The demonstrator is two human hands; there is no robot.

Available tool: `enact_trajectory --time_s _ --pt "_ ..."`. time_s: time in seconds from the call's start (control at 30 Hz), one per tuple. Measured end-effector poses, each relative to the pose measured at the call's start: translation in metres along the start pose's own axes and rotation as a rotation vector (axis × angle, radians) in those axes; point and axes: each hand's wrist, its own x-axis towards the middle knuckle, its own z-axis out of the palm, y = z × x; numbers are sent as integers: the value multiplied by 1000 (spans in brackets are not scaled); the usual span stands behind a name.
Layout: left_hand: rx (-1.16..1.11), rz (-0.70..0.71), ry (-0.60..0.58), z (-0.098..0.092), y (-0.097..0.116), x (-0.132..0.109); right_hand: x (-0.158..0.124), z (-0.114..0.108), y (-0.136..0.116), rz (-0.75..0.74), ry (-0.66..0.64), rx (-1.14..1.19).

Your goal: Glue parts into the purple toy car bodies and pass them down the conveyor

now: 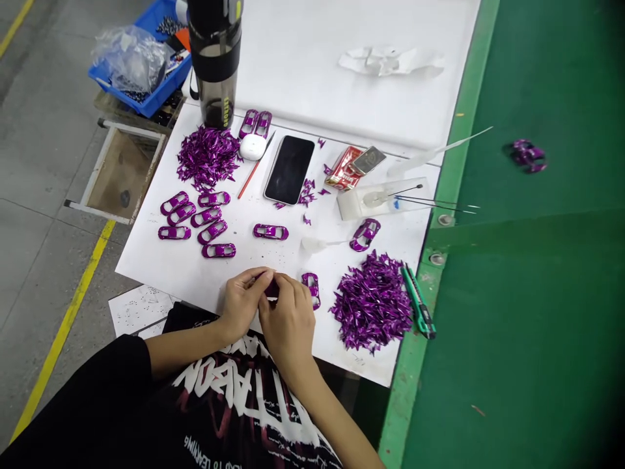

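Both hands meet at the near edge of the white board, closed around a purple toy car body (271, 288) that my fingers largely cover. My left hand (243, 303) pinches it from one side; my right hand (289, 312) grips it from the other. Just right of my right hand lies another purple toy car body (310, 290). Farther up the board sits a single car body (270, 232), with a cluster of several car bodies (208, 216) to its left. A heap of small purple pointed parts (374, 303) lies to the right, and a second heap (209, 156) at the far left.
A tall bottle (215, 71), a phone (290, 170), a white case (252, 147) and a red brush (250, 178) stand or lie behind. A green cutter knife (418, 303) borders the green conveyor belt (512, 326), which carries a car body (528, 156). A blue bin (156, 104) is at upper left.
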Motion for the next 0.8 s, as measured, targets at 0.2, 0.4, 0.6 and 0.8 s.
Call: enact_trajectory --time_s 0.2,0.4,0.6,0.8 --pt "372 328 -83 -38 28 -43 16 -27 -29 9 -149 275" --pt "400 80 -116 -108 33 -75 9 -30 -46 548 -719 819" --pt "343 -459 -224 -120 7 -67 -1 -14 -23 569 -1094 700" --pt "291 -574 -210 -98 -23 -43 23 -4 -8 325 -1186 375"
